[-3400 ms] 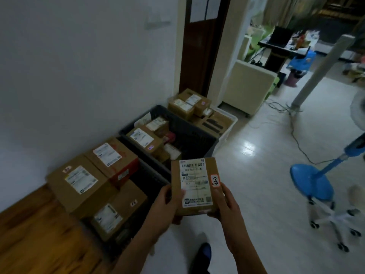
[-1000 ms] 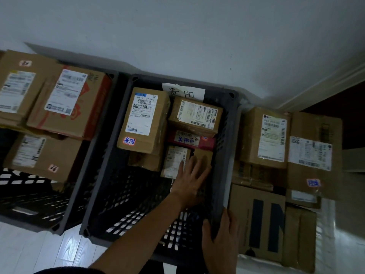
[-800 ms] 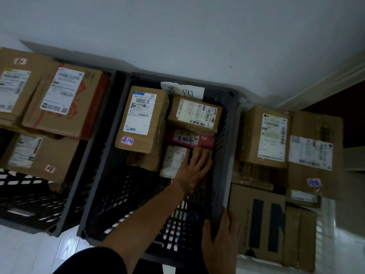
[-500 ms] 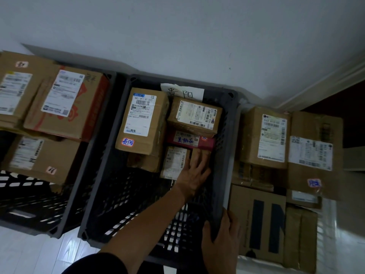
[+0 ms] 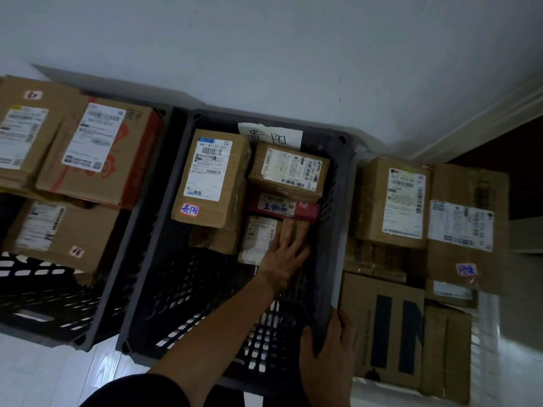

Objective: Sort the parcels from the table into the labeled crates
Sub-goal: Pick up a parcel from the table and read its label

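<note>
The dark grey middle crate (image 5: 338,230) carries a handwritten paper label (image 5: 270,136) at its far wall. Several cardboard parcels fill its far half: a tall one (image 5: 211,177), a flatter one (image 5: 289,171), a red one (image 5: 282,208) and a small labelled one (image 5: 258,239). My left hand (image 5: 286,255) reaches into the crate and rests with straight fingers on a small brown parcel (image 5: 298,227) at the right side. My right hand (image 5: 326,356) grips the crate's right wall near the front corner, thumb inside.
A second dark crate (image 5: 117,274) stands to the left with several large boxes (image 5: 97,154). More boxes (image 5: 393,201) are stacked in a pale crate on the right. The white wall runs behind all three. Pale floor (image 5: 44,377) shows in front.
Earlier both hands held a labelled parcel in front of the crates. Over the last second my left hand stays on the small parcel in the middle crate, fingers sliding slightly forward; my right hand keeps gripping the crate wall.
</note>
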